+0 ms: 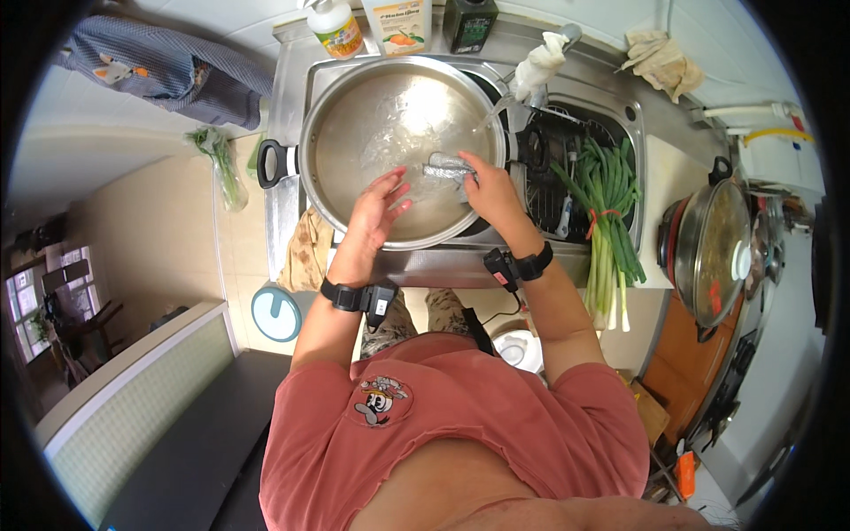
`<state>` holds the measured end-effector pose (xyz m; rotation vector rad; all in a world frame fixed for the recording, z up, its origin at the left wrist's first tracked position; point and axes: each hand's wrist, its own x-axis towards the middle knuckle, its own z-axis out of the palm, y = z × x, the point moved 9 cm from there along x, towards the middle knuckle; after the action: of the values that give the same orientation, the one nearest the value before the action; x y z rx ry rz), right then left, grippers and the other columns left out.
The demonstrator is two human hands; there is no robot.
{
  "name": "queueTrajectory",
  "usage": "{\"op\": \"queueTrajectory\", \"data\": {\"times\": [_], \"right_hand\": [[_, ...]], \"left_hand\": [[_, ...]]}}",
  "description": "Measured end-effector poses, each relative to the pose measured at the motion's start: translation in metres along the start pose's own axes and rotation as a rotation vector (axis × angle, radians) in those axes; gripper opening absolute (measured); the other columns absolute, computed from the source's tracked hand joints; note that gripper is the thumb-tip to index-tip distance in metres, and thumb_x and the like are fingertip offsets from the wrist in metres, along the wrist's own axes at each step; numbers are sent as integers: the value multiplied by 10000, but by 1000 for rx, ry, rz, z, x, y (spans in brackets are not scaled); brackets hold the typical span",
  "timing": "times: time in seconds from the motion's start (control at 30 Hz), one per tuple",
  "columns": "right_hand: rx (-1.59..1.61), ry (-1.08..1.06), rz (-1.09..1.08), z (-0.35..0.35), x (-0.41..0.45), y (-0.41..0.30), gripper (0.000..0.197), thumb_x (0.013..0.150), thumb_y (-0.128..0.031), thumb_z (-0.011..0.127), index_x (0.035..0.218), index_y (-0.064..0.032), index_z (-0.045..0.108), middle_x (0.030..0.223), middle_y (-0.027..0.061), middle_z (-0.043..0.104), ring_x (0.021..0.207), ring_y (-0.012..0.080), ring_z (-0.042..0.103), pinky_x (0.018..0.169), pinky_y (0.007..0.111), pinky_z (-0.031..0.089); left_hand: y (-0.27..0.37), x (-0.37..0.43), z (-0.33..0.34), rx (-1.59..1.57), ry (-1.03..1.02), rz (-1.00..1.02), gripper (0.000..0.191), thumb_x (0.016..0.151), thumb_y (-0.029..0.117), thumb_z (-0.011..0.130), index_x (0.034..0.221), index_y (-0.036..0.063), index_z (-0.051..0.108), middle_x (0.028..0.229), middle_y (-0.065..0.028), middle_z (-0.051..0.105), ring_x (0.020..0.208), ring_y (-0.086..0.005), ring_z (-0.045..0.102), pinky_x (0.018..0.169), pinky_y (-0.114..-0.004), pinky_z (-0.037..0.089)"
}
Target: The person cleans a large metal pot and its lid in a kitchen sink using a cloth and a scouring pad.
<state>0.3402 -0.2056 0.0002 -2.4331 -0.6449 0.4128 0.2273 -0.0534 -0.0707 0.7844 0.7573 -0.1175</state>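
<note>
A large stainless-steel pot with black side handles sits over the left sink basin, with rippling water inside. My right hand grips a folded silvery scrubbing cloth above the water, near the pot's right wall. Over the front left of the pot, my left hand is empty, fingers spread. Water runs into the pot from a faucet wrapped in white cloth or plastic. Both wrists wear black straps with small devices.
Scallions tied in red lie across the right basin, beside a dish rack. Bottles line the back ledge. A brown-stained rag hangs at the front left edge. A lidded pan stands at right; bagged greens lie left.
</note>
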Motion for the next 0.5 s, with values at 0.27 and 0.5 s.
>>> {"op": "queueTrajectory", "data": {"times": [0.27,0.5], "right_hand": [[1330,-275,497,61,1,7,376,813,-88,490,1179,-3,495,991,53,566,828,138,545,717,277,452],[666,256,90,48,62,-32,458,780,-234,533,1171,3,499,1088,137,549,1033,241,508,874,343,391]], "left_hand": [[34,-4,-46,17,38,39,320,870,176,476,1155,32,494,1192,-57,493,1056,-213,490,842,-346,422],[59,13,-65,28,-8,-15,349,870,221,475,1162,30,478,1221,-70,471,1049,-229,483,852,-366,413]]}}
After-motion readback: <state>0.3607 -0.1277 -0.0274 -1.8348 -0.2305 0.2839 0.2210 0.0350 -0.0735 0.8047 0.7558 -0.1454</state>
